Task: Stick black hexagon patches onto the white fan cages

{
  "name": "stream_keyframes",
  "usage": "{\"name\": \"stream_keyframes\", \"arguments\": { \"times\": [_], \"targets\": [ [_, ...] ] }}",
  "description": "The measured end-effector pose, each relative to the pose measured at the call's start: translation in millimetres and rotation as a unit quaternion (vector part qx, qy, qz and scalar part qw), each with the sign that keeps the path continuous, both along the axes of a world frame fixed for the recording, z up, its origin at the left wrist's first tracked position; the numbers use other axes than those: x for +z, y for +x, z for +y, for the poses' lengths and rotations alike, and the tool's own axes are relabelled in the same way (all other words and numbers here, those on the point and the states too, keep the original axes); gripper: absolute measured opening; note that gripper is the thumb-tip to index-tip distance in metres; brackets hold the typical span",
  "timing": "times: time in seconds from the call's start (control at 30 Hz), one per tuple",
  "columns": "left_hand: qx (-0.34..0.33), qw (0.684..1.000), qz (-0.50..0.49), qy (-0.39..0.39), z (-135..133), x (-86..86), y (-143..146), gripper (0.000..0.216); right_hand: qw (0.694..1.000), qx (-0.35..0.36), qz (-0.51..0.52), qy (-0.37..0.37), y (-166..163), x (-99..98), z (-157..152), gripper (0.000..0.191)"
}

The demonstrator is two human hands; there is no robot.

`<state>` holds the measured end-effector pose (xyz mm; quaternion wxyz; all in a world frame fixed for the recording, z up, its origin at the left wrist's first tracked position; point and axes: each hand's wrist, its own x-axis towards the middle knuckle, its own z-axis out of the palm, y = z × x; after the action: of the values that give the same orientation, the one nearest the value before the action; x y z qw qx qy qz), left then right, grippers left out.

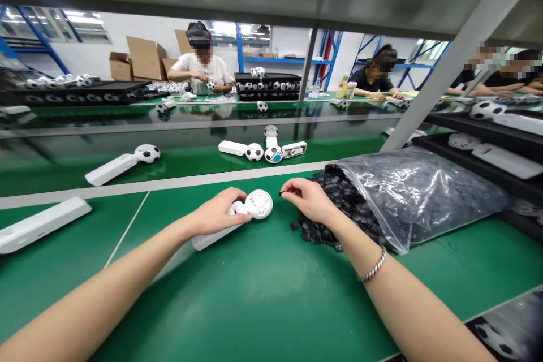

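Observation:
My left hand (218, 212) is closed around the neck of a white handheld fan (254, 206) that lies on the green table, its round white head showing past my fingers. My right hand (307, 198) pinches a small black piece (280, 194) between thumb and forefinger, just right of the fan's head. Right behind that hand, small black pieces (335, 203) spill from an open clear plastic bag (416, 192).
A finished fan with a football head (123, 163) and a cluster of fans and football heads (265, 150) lie on the conveyor beyond. A white handle (40, 223) sits at far left. Black trays (487, 147) stand right. A slanted metal post (449, 62) crosses above. Other people work across the line.

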<state>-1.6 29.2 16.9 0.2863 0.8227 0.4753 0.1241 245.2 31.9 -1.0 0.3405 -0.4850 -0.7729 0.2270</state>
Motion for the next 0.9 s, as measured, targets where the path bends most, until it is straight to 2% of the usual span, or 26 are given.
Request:
{"name": "stream_keyframes", "arguments": {
  "times": [0.1,0.2,0.27,0.33,0.47,0.67,0.8,0.9],
  "targets": [
    [0.005,0.998,-0.003,0.059,-2,-8.2,12,0.061,1.0,0.008,0.013,-0.002,-2,1.6,-2,0.007],
    [-0.011,0.995,0.06,0.076,-3,-15.0,20,0.098,0.999,0.042,0.029,-0.013,-6,3.1,-6,0.005],
    [-0.028,0.992,0.091,0.079,-5,-17.6,22,0.112,0.997,0.072,0.035,-0.016,-9,4.3,-9,0.005],
    [-0.028,0.992,0.096,0.077,-6,-18.6,24,0.109,0.994,0.103,0.033,-0.012,-13,5.5,-14,0.004],
    [0.005,0.995,0.056,0.087,-9,-18.0,25,0.088,0.989,0.144,0.007,0.011,-22,5.2,-21,0.003],
    [0.023,0.994,0.018,0.102,-8,-17.7,28,0.067,0.992,0.115,0.006,0.045,-28,-3.2,-21,0.004],
    [0.033,0.997,0.008,0.07,-6,-15.4,31,0.06,0.993,0.091,0.06,-0.04,-26,-11.9,-17,0.035],
    [0.037,0.998,0.003,0.059,-5,-14.0,32,0.056,0.988,0.106,0.076,-0.087,-27,-16.6,-15,0.04]
  ]
}}
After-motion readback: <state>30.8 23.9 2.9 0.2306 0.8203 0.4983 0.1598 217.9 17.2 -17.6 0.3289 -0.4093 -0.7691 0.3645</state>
